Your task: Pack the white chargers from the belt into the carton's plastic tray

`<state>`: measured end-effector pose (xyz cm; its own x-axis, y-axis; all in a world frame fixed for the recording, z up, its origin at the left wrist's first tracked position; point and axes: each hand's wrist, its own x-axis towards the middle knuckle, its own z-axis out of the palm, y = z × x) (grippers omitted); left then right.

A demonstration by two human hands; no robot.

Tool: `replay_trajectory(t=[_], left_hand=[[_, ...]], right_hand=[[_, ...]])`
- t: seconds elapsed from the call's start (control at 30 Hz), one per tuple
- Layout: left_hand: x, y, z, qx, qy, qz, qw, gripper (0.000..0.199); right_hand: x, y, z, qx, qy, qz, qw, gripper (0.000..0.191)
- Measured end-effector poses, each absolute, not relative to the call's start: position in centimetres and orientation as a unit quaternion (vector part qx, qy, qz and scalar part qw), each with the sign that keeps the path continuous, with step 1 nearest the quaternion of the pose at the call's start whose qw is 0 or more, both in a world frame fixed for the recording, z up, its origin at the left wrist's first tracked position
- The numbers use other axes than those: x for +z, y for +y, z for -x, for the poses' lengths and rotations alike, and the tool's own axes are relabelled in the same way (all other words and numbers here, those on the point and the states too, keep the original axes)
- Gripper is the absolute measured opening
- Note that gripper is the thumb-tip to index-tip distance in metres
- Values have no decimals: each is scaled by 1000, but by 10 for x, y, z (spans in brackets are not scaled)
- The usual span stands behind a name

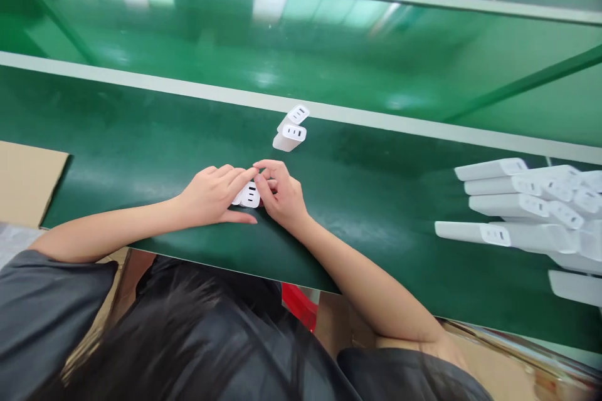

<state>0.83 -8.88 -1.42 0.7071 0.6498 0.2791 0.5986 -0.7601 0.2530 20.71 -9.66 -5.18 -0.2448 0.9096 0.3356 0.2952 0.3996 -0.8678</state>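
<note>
My left hand [215, 195] lies over a white charger block [251, 195], palm down, covering most of it, with the thumb stretched out along its near side. The block's end with several dark port slots shows between my hands. My right hand [281, 194] is at the right of that end, its fingers bent and the fingertips meeting those of my left hand above the block. Whether the right fingers hold anything is hidden. Two more white blocks [290, 136] stand close together farther back on the green table.
A pile of white charger blocks [540, 200] covers the right side of the green table [376, 200]. Brown cardboard [31, 182] lies at the left edge. Behind the table runs a pale strip [197, 85] below a glossy green panel. Cardboard boxes and something red are below the front edge.
</note>
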Motion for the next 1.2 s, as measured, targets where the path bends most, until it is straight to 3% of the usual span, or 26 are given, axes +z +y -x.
replay_trajectory(t=[0.13, 0.23, 0.33, 0.4, 0.5, 0.6, 0.67, 0.77, 0.87, 0.97, 1.07, 1.2], left_hand=[[-21, -85, -6, 190, 377, -899, 114, 79], [-14, -96, 4, 228, 461, -821, 247, 72], [-11, -124, 6, 342, 535, -607, 477, 76], [-14, -144, -1, 422, 537, -450, 575, 78], [-22, -164, -19, 498, 514, -287, 636, 78], [-28, -171, -30, 506, 488, -252, 665, 80], [-31, -173, -28, 520, 493, -311, 625, 78], [-30, -179, -10, 549, 556, -462, 420, 71], [-23, -192, 11, 478, 600, -603, 219, 59], [-11, -199, 20, 383, 589, -700, 130, 60], [3, -195, 18, 305, 576, -753, 91, 61], [23, -177, 5, 141, 577, -799, 99, 62]], right_hand=[[-53, -98, -204, 423, -680, 395, 450, 25], [-48, -100, -205, 443, -665, 362, 480, 27], [-37, -112, -201, 312, -748, 291, 508, 23], [-30, -125, -196, 208, -812, 239, 490, 27], [-25, -140, -189, 136, -853, 220, 453, 35], [-20, -141, -188, 138, -867, 227, 423, 33], [-14, -134, -191, 140, -886, 225, 381, 30], [-1, -117, -192, 141, -925, 224, 273, 28], [9, -102, -185, 156, -948, 239, 140, 31], [19, -90, -183, 210, -945, 246, 53, 45], [28, -78, -198, 312, -921, 228, 56, 64], [24, -66, -227, 374, -867, 309, 117, 58]])
